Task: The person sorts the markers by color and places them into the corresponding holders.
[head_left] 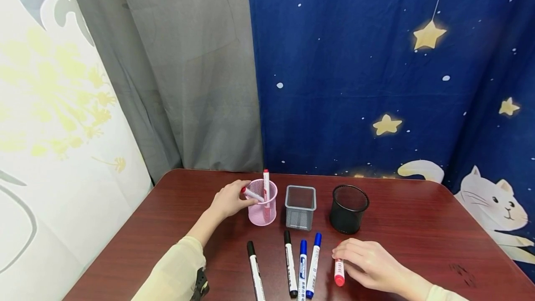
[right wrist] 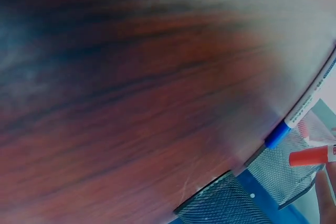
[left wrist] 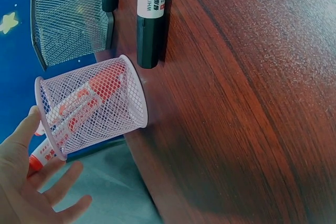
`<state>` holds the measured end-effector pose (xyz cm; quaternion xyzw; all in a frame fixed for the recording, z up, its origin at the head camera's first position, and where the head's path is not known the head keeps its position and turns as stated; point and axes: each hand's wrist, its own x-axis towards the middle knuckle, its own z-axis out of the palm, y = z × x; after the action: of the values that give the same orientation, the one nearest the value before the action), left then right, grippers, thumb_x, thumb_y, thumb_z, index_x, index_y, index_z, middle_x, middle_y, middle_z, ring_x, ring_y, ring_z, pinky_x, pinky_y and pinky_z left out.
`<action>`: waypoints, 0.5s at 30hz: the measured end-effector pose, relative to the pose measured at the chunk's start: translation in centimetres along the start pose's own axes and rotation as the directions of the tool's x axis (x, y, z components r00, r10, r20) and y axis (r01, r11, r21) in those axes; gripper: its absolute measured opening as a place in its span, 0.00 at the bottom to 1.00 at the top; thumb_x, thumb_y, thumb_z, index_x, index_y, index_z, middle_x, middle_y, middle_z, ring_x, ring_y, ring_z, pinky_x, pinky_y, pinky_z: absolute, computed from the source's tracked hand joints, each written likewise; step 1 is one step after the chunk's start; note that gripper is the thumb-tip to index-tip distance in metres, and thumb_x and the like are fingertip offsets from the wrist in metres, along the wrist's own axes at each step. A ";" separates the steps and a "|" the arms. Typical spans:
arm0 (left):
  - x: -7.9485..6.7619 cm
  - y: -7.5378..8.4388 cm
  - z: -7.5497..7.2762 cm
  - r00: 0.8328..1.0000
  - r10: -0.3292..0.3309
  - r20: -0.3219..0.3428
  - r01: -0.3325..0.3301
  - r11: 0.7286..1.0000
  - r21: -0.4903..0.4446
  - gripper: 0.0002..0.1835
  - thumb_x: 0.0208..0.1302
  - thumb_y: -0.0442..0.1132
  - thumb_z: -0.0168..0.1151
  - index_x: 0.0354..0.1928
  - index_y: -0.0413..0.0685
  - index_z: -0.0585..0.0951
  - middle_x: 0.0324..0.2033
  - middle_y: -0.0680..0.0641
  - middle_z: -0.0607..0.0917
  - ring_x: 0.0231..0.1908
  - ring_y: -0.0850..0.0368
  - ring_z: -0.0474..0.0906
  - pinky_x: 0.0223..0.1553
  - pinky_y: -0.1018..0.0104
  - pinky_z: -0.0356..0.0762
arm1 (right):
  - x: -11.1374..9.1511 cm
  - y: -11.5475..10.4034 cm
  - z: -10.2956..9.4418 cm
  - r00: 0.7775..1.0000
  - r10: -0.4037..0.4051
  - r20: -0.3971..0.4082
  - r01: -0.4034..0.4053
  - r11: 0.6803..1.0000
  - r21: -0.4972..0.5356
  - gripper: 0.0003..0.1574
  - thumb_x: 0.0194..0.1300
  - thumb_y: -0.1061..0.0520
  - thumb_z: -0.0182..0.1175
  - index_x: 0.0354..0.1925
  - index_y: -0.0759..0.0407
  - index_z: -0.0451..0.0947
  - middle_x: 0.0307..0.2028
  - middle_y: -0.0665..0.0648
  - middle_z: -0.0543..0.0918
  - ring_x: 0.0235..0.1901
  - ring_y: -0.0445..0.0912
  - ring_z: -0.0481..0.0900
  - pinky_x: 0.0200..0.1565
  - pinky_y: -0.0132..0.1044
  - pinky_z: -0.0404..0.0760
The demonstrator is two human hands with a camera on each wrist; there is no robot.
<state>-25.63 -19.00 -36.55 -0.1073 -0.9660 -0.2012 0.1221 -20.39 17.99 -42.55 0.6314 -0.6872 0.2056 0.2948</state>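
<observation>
My left hand (head_left: 230,199) is at the pink mesh pen cup (head_left: 270,216), its thumb by the rim and its other fingers spread in the left wrist view. Two red markers stand in this cup: one upright marker (head_left: 266,181), and one leaning marker (head_left: 254,195) whose red end (left wrist: 35,163) pokes out between thumb and fingers. At the right, my right hand (head_left: 372,264) pinches another red marker (head_left: 339,273) between thumb and fingers. That marker's red cap (right wrist: 310,156) shows at the edge of the right wrist view.
A grey square mesh cup (head_left: 301,217) and a black round mesh cup (head_left: 346,219) stand right of the pink one. In front lie black-capped markers (head_left: 290,264), one farther left (head_left: 256,271), and blue-capped markers (head_left: 313,266). Curtains (head_left: 355,59) hang behind the table (head_left: 418,217).
</observation>
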 end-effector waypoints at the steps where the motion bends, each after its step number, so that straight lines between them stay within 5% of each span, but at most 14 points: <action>1: 0.0 0.0 0.0 1.000 -0.001 0.000 0.001 1.000 0.000 0.33 0.46 0.54 0.70 0.54 0.47 0.76 0.42 0.49 0.80 0.41 0.51 0.76 0.38 0.49 0.73 | 0.1 0.0 0.0 1.000 0.000 -0.007 0.000 1.000 0.009 0.12 0.65 0.57 0.50 0.45 0.56 0.76 0.43 0.50 0.78 0.42 0.39 0.75 0.41 0.30 0.75; 15: 0.0 0.1 -0.1 1.000 0.002 0.008 -0.002 1.000 -0.001 0.34 0.46 0.55 0.69 0.55 0.45 0.76 0.41 0.49 0.79 0.40 0.51 0.76 0.37 0.49 0.73 | 0.8 -0.6 0.5 0.996 0.059 -0.072 -0.054 0.996 0.070 0.12 0.63 0.57 0.52 0.45 0.56 0.76 0.41 0.50 0.79 0.41 0.39 0.76 0.42 0.29 0.75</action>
<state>-25.58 -19.00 -36.40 -0.1089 -0.9663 -0.2011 0.1186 -19.85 16.98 -42.41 0.6133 -0.6860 0.2605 0.2924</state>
